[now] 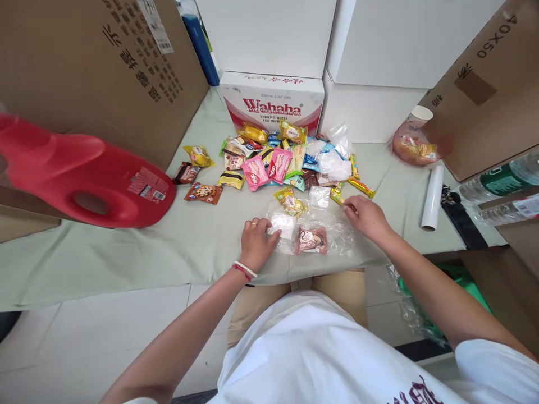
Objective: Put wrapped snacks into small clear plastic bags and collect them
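1. White shirt point(315, 342) comes nearest to us, with both forearms reaching out past it, elbows bent, towards the tabletop.
2. Ahead spreads the table point(138, 252), draped in pale green cloth.
3. Towards its far side we see the snack pile point(278, 163), mostly small sealed packets in pink, yellow, blue and brown.
4. Between our hands, near the front edge, lies the clear plastic point(341, 238). We judge it thin, very light, slippery and limp; we would pinch it by a loose edge.
5. Our hands are apart, both palms low. Our left hand point(257, 245) rests its fingers and thumb on a white packet point(283, 225); we cannot tell whether it grips. Our right hand point(368, 219) has fingers curled towards the thumb, just beside a yellow stick packet point(337, 194); whether it pinches anything we cannot tell.
6. Between the hands sits the brown packet point(311, 240), amid the plastic, inside or on top unclear. It should be light, its contents perhaps crushable, so we would hold the crimped ends.
7. That white packet looks flat and soft; we would lift it gently by its sides.
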{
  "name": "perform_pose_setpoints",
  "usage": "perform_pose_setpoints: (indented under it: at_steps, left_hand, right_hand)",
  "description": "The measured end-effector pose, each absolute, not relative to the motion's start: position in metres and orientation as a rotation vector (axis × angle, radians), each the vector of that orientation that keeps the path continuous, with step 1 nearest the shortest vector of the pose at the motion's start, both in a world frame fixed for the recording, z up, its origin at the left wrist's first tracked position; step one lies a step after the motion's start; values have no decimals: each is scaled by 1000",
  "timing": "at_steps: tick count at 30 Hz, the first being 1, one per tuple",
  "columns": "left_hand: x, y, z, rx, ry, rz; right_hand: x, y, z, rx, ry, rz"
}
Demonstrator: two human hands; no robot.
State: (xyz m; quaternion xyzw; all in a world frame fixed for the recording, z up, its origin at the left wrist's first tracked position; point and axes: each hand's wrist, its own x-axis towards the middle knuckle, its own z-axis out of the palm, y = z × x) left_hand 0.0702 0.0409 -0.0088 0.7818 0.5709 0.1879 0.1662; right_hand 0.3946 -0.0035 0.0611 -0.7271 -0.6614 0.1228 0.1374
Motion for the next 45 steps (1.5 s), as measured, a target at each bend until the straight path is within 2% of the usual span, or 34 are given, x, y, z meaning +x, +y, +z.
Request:
perform_pose_setpoints:
  at_steps: [4,10,16,21,27,30,32,37,41,45]
  left_hand:
    - [77,40,-9,2177,1745,548]
    - [85,43,0,2077,1797,409]
    - [84,47,1,1987,1751,480]
    - [59,46,1,1922,1601,636]
    - [40,21,33,1798,1461,672]
    - [62,6,54,1621,1286,690]
    - [87,0,59,1703,1180,680]
    - [139,-1,36,2178,1097,403]
    - [149,-3,16,2317,1194,401]
    - [148,-4,15,2305,1519,516]
  right_hand:
    - [357,39,64,-1880,-2189,337]
    - [322,73,60,-2055,-2289,654]
    - [316,20,86,-1605,-2669,495]
    - [310,-36,67,-1509,-2966,318]
    - [307,-58,45,-1586,-2790,354]
    - [303,-64,40,-1576,-2652,439]
    - [303,-70,36,-1562,-2542,487]
    - [317,-81,23,-1532,-2098,668]
    - [337,-74,11,-1962,-1610,404]
    - [346,-62,9,-2213,-1657,316]
